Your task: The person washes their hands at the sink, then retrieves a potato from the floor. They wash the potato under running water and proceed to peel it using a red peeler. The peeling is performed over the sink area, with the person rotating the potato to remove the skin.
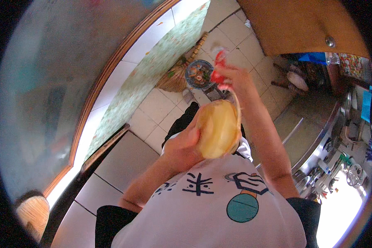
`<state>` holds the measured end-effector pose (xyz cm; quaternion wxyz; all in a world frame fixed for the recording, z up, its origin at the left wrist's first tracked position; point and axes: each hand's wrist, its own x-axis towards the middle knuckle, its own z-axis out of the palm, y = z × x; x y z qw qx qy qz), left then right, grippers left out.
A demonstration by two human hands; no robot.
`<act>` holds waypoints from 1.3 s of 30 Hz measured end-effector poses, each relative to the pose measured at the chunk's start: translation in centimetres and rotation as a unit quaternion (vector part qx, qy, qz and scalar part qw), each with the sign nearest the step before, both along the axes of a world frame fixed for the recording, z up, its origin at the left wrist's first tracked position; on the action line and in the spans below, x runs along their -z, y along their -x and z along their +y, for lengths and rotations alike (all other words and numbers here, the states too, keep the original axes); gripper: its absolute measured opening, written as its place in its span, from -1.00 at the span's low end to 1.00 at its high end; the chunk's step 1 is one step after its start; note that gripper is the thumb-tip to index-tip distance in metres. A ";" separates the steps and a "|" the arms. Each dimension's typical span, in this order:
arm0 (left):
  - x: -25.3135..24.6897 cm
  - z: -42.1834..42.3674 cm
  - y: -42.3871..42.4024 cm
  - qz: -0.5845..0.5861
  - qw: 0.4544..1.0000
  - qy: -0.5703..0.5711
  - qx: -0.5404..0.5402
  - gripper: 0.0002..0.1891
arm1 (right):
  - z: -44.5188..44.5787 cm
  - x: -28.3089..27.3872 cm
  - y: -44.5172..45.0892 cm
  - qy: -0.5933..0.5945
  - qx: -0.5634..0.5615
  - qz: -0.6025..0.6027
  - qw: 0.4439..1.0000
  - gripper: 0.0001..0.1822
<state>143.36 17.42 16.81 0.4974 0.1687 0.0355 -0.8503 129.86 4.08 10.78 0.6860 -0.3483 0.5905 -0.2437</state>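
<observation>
A large, rounded, pale yellow fruit or root vegetable (217, 133) rests in my left hand (182, 148), whose thumb lies along its near side. My right hand (238, 81) grips a red-handled tool (218, 63), perhaps a peeler, blurred by motion. Along the right side of the yellow piece runs a long strip of peel (238, 113), its upper end by the right hand. Where the tool's edge sits, I cannot tell. Below the hands, on the floor, stands a round bin (189, 84) with food scraps in it.
A straw broom (172, 76) lies beside the bin on the tiled floor (155, 104). At left runs a wood-framed panel (94, 93). Wooden furniture with a round knob (329, 41) stands upper right. A counter edge (316, 147) and cluttered kitchen items fill the right side.
</observation>
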 end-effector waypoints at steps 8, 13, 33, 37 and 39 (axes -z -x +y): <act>0.1 -1.7 -1.0 -0.006 0.991 -0.105 -0.082 -0.30 | 2.5 -2.3 -1.8 0.062 0.073 -0.010 0.995 -0.76; 0.8 -2.4 0.0 0.023 0.984 -0.096 -0.147 -0.40 | 6.0 -7.6 -2.3 0.344 -0.091 -0.006 0.935 -0.78; 1.0 -0.4 0.9 -0.010 0.998 -0.015 -0.066 -0.30 | 0.7 3.4 1.0 -0.063 0.013 0.006 0.998 -0.76; 0.4 -1.1 0.7 0.013 0.990 -0.103 -0.094 -0.36 | 2.3 -0.3 -0.6 -0.034 0.081 -0.079 0.993 -0.77; 0.5 -1.0 0.5 0.020 0.987 -0.122 -0.103 -0.40 | 3.5 -3.0 -1.4 0.012 0.100 -0.120 0.988 -0.79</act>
